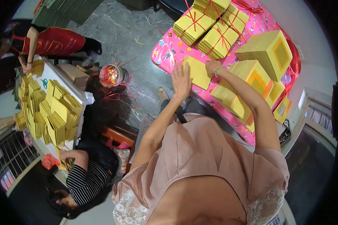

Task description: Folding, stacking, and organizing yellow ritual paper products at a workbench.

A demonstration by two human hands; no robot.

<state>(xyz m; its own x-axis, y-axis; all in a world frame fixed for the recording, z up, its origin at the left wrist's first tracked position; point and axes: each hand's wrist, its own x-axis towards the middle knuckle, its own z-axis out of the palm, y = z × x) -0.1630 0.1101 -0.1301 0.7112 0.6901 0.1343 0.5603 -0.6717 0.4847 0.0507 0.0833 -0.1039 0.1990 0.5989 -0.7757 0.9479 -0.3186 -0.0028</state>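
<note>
My left hand is spread flat, fingers apart, beside the near edge of a loose stack of yellow paper sheets on a table under a pink patterned cloth. My right hand rests on the right side of that same stack, fingers curled over the paper; a bead bracelet is on its wrist. Whether it grips the sheets is unclear. Tied bundles of yellow paper bound with red string lie farther along the table.
Tall yellow paper stacks and fanned piles fill the table's right side. To the left, another table holds several yellow bundles, with two other people working there. A bucket of red string stands on the grey floor.
</note>
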